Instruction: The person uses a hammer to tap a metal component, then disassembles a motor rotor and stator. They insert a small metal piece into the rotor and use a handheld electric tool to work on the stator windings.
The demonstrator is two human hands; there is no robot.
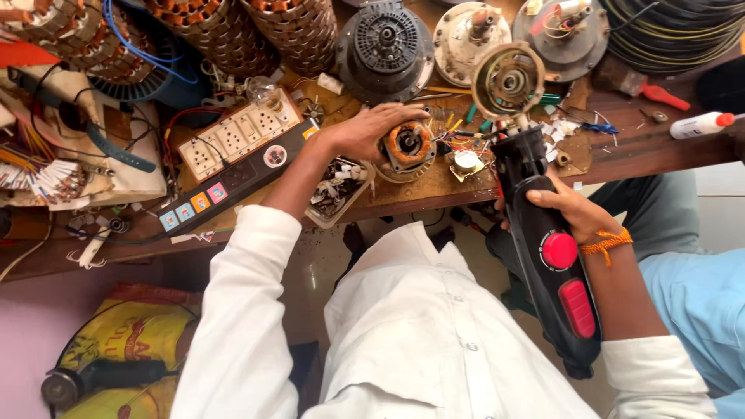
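The left hand (365,130) lay palm-down on the wooden surface (636,147), its fingers spread and resting over the left edge of a small copper-wound motor stator (408,146), touching it without closing around it. The right hand (573,213) was wrapped around the black body of a hand-held power tool (547,248) with red buttons, its grip clamped on that body. The tool's nose pointed up toward a round metal motor cover (508,80), standing on edge just right of the stator. A white switch-and-socket board (237,140) lay to the left.
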